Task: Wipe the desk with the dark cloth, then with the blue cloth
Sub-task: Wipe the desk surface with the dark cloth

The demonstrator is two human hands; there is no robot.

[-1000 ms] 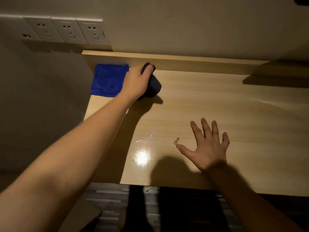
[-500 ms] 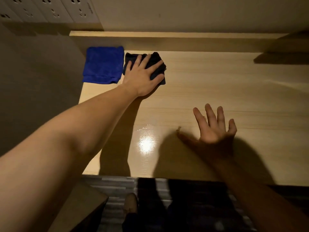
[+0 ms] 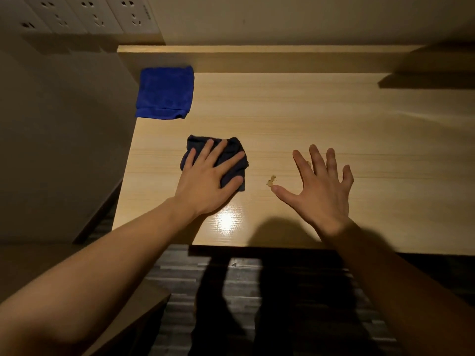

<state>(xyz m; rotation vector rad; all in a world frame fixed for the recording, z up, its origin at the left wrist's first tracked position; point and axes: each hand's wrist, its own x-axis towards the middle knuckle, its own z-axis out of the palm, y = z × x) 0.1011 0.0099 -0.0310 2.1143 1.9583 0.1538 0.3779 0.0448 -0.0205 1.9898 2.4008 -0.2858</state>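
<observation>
The dark cloth lies folded on the light wooden desk, left of centre. My left hand presses flat on it with straight, spread fingers. The blue cloth lies folded at the desk's far left corner, apart from both hands. My right hand is spread open over the desk to the right, holding nothing. A small tan crumb sits on the desk between the two hands, just beyond my right thumb.
A raised wooden ledge runs along the desk's back, with wall sockets above at the left. A wall panel bounds the desk's left side. Dark striped floor lies below the front edge.
My left hand has dragged the dark cloth from beside the blue cloth toward me, to the desk's middle left. My right hand stays spread over the desk at the right.
</observation>
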